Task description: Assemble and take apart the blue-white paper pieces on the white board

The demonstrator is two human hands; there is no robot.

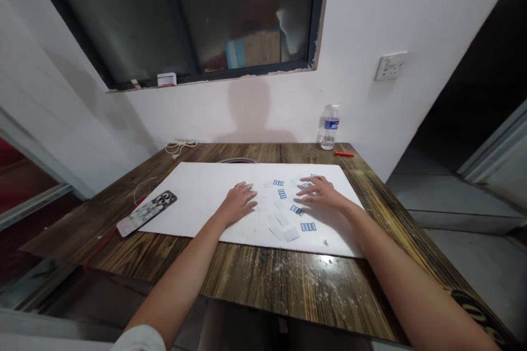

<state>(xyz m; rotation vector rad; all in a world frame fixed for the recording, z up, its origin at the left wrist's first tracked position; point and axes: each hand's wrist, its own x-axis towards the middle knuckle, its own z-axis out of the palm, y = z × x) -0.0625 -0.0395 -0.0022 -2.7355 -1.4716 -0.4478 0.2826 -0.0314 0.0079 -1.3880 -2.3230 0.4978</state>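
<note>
A white board [197, 197] lies on the wooden table, with several small paper pieces scattered over its right half. Some pieces show blue-framed printed marks, such as one printed piece [308, 226] near the front edge; others are plain, like the blank white piece [291, 234] beside it. My left hand [237, 204] rests on the board left of the pieces, fingers stretched out and holding nothing visible. Over the pieces on the right, my right hand [323, 193] is spread open, partly covering a printed piece [305, 186]. Whether its fingertips touch that piece I cannot tell.
A phone-like case [147, 213] lies across the board's left edge. At the back of the wooden table [263, 271] are a white cord [180, 146], a water bottle [330, 129] and a red pen-like object [344, 154]. A wall with a window stands behind.
</note>
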